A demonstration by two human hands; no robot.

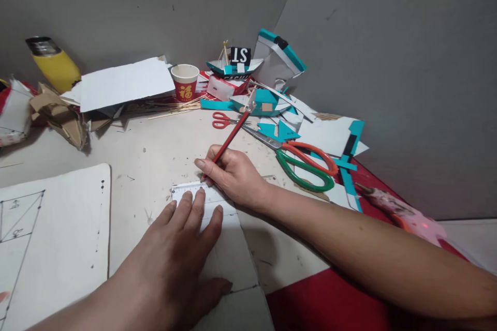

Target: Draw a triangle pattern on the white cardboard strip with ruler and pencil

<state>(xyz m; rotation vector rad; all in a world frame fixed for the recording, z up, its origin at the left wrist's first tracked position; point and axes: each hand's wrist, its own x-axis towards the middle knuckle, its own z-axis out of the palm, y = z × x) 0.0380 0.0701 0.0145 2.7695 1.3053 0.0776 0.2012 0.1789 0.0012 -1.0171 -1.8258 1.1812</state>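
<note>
The right hand (236, 176) is gripping a slim red pencil (233, 137), its tip meeting a clear, straight ruler (194, 192); the left hand (176, 248) is spreading its fingers, pressing the ruler down on smooth white card (227, 248) at the table's near edge. The hands are working close together. Rigid scissors with looped orange and green handles (306, 165) are lying toward the right edge, beside glossy teal-and-white scraps (279, 129). Along the far edge, a round red-and-white paper cup (185, 83) is standing near pointed paper boats (235, 67).

Yellow bottle (58, 67) beside white sheet (128, 84)
</note>
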